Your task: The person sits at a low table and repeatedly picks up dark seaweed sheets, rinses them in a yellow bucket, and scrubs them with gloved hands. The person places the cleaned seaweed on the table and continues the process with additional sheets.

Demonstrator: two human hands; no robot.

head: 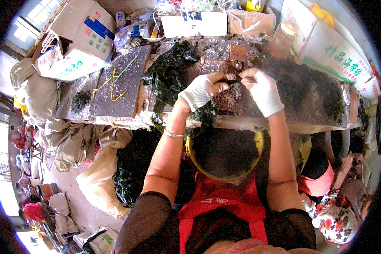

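Observation:
My left hand (203, 90), in a white knit glove, pinches a thin dark strip of kelp (233, 81) above the salt-strewn worktable. The strip runs across to my right hand (263, 90), gloved alike, whose thumb and fingers are closed at its other end; the exact grip there is small and blurred. Just beyond my fingers a reddish-brown block (237, 52) is fixed to the tabletop. Wet sheets of kelp (174, 68) lie left of my left hand and hang over the table's front edge. A broad dark heap of kelp pieces (304, 89) spreads to the right.
A dark board (120, 85) with yellow strings lies at the left. Cartons (195, 26) and a lidded plastic jar (282, 39) line the back. Below the front edge is a yellow-rimmed container (223, 177) at my lap. A person in a floral top (338, 222) sits close at the right.

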